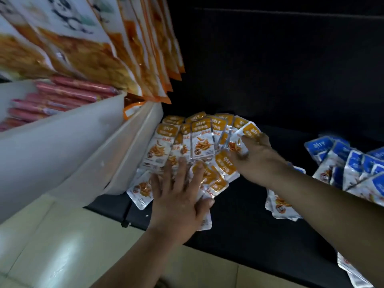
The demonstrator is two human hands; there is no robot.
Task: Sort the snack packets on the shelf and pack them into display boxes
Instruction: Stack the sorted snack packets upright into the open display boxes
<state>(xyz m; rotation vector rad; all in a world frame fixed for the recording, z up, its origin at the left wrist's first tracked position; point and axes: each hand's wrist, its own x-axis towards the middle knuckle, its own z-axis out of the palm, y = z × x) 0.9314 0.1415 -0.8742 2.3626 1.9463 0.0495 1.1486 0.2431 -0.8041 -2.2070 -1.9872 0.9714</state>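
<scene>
A heap of small orange-and-silver snack packets [202, 140] lies fanned out on the black shelf [245, 215], against a white box. My left hand [178, 196] lies flat on the near part of the heap with fingers straight and spread. My right hand [252, 156] reaches over the heap's right side, its thumb and fingers pinching one orange packet [247, 133] at the edge. A second heap of blue-and-silver snack packets [353, 165] lies at the right of the shelf.
Two white display boxes [83, 146] stand to the left, the far one holding red sausage sticks [68, 94]. Large orange bags [133, 48] hang above them. A few orange packets [278, 202] lie under my right forearm. Pale floor tiles [52, 246] lie below the shelf edge.
</scene>
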